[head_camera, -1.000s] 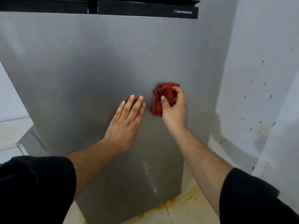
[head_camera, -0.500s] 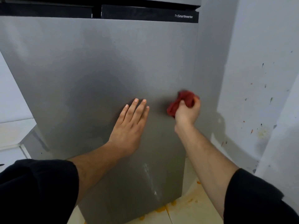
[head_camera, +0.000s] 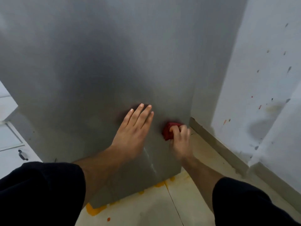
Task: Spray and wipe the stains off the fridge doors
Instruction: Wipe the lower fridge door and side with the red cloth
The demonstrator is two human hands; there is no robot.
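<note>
Though blurred — right hand (head_camera: pixel 180 141) round red cloth (head_camera: pixel 167 132)

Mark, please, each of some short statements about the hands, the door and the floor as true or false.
1. The left hand lies flat on the fridge door, fingers straight. True.
2. The right hand holds a blue sponge. False: it grips a red cloth, pressed against the door near its right edge.
3. A whitish streak runs down the door below the two hands. True.
4. The floor at the foot of the fridge is spotless. False: orange stains lie along the fridge's bottom edge.
</note>
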